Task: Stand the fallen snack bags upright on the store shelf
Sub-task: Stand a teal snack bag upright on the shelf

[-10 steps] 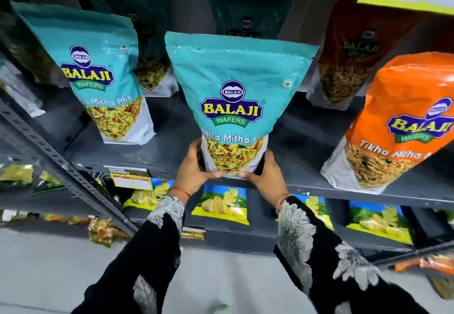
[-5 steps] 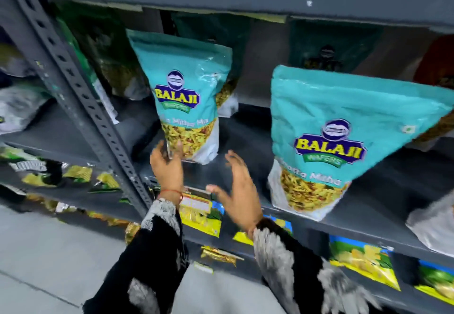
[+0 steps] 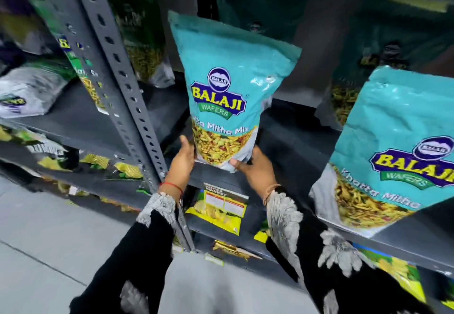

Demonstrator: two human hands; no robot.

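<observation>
Hands, left [image 3: 183,160] and right [image 3: 255,170], flank the teal bag's [image 3: 226,97] base.

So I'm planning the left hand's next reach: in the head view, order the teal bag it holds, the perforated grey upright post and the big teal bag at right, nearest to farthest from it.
1. Teal Khatta Mitha Mix bag, centre: left hand grips its lower edge.
2. Perforated grey upright post, just left of the hand.
3. Big teal bag, far right, beyond the right hand.

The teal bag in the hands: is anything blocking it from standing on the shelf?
Nothing visible does. The teal bag is gripped at its bottom corners by the left hand and right hand, and the shelf around its base is bare.
</observation>
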